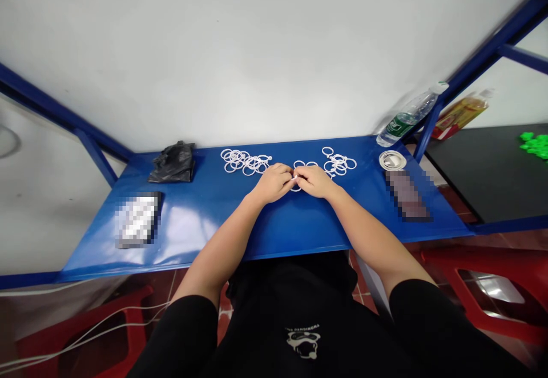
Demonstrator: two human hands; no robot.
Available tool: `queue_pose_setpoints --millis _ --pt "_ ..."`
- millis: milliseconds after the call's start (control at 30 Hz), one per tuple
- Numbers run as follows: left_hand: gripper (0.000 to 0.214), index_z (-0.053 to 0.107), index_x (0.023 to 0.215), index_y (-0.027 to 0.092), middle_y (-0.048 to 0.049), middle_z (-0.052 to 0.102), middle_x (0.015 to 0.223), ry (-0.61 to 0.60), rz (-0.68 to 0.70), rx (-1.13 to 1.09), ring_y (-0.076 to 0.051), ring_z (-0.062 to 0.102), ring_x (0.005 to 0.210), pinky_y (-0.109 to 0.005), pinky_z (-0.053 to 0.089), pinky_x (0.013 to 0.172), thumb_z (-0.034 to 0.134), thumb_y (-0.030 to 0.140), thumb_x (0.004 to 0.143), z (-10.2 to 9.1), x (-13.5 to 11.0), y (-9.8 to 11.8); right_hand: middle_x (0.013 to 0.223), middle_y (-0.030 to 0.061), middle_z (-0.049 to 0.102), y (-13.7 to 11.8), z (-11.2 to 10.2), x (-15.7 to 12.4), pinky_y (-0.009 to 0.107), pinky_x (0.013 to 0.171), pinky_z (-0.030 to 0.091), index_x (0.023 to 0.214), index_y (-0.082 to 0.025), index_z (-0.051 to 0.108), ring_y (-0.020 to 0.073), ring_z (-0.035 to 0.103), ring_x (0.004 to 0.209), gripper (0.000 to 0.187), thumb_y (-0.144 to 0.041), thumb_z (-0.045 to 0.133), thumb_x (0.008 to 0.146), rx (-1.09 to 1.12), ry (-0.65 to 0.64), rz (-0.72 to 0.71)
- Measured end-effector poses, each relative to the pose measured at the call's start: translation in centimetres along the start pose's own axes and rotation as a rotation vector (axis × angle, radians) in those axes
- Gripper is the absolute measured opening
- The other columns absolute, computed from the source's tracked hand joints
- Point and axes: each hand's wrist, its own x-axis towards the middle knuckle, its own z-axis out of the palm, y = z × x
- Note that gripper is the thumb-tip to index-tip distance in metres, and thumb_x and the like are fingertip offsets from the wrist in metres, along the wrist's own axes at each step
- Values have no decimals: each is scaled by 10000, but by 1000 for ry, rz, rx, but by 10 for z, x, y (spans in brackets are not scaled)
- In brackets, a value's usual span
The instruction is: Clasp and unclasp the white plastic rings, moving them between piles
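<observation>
My left hand (274,183) and my right hand (314,181) meet at the middle of the blue table (205,218), fingers curled and pinched together on a small white ring (295,183) between them. A heap of several white rings (246,161) lies just beyond my left hand. Another cluster of white rings (338,164) lies beyond my right hand. Both forearms rest over the table's front edge.
A crumpled black bag (173,162) sits at the back left, a blurred flat object (139,219) at the front left. At the right lie a round tape roll (392,161), a blurred object (406,195) and a plastic bottle (409,114). Green pieces (535,144) lie on a black table.
</observation>
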Motion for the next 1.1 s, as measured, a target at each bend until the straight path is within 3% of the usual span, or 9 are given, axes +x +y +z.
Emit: queue_pose_setpoints --millis 333,667,767,867,1000,1100 --pt "364 787 936 220 -110 722 1132 -22 -17 -25 -250 645 1075 -456 525 970 514 411 1083 3 -1 0 731 22 697 4 2 2 310 687 366 716 -221 639 194 581 687 172 -236 535 851 -44 -40 28" --pt "366 797 965 226 -102 736 1205 29 -30 -37 -244 657 1127 -463 512 1023 539 457 1082 0 2 -1 832 35 745 4 0 2 313 741 439 819 -215 717 203 650 765 237 -185 494 890 16 14 8" --pt "319 784 930 233 -94 745 1189 125 -105 19 -255 655 1130 -485 483 1032 588 449 1059 -4 -1 -8 1107 58 782 4 1 1 331 836 502 1110 -224 757 208 691 877 300 -184 528 920 9 99 28" --pt "252 768 892 239 -99 740 1193 230 -231 99 -287 640 1153 -531 445 1058 663 433 1013 -9 -6 -20 1376 86 710 7 0 1 371 904 545 1391 -241 665 220 714 967 451 -206 575 951 -55 143 91" --pt "169 760 882 238 -120 729 1200 290 -407 174 -339 609 1186 -587 409 1068 734 386 959 -7 -14 -37 1406 103 702 16 2 1 423 960 559 1386 -239 684 292 696 1186 428 -199 601 968 -208 20 130" --pt "157 764 887 238 -123 723 1202 256 -457 189 -362 599 1193 -623 388 1082 794 391 906 -1 -19 -44 1321 96 746 18 5 2 415 942 564 1308 -254 735 296 707 1171 370 -176 607 970 -269 -58 128"
